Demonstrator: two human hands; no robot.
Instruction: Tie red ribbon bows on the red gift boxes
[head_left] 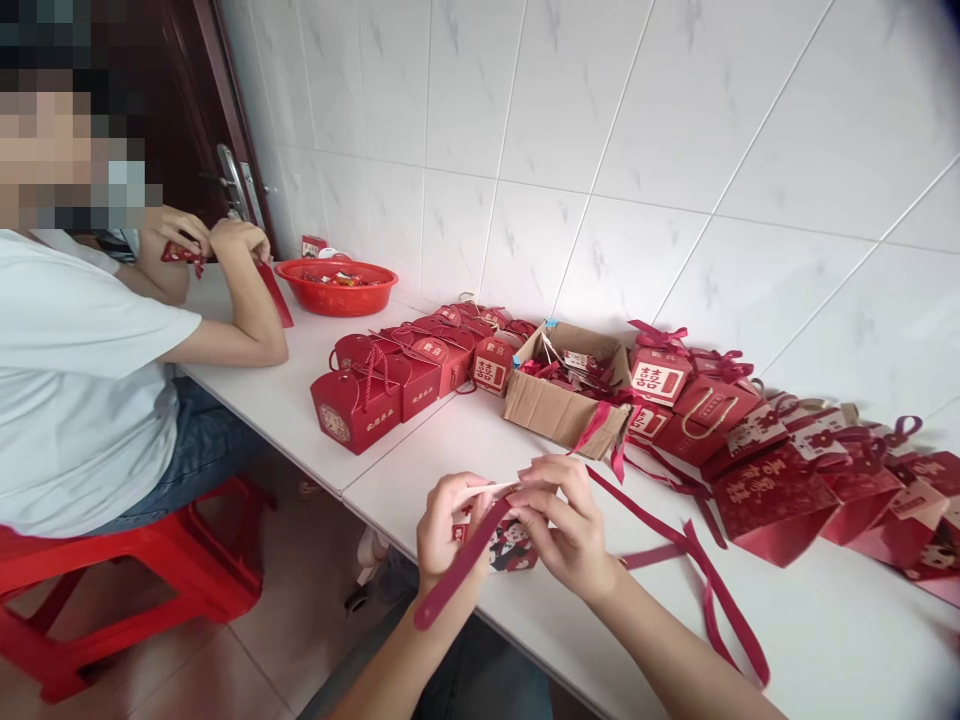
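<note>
Close to the table's front edge, my left hand (444, 530) is wrapped round the left side of a small red and white gift box (516, 545) with printed figures on it. My right hand (559, 515) pinches at the top of this box, where a dark red ribbon (469, 565) crosses. One end of the ribbon hangs over my left wrist. Fingers hide most of the box's top, so how the ribbon is fastened there cannot be seen. To the right of my right hand, more ribbon (697, 550) trails in loops across the table.
Beyond my hands stands a cardboard box (551, 415) holding cards and ribbons. Red gift boxes (360, 405) line up to its left; more red boxes (772, 500) lie right along the wall. A red basin (337, 290) stands farther back. A co-worker (90, 370) sits left on a red stool (150, 580).
</note>
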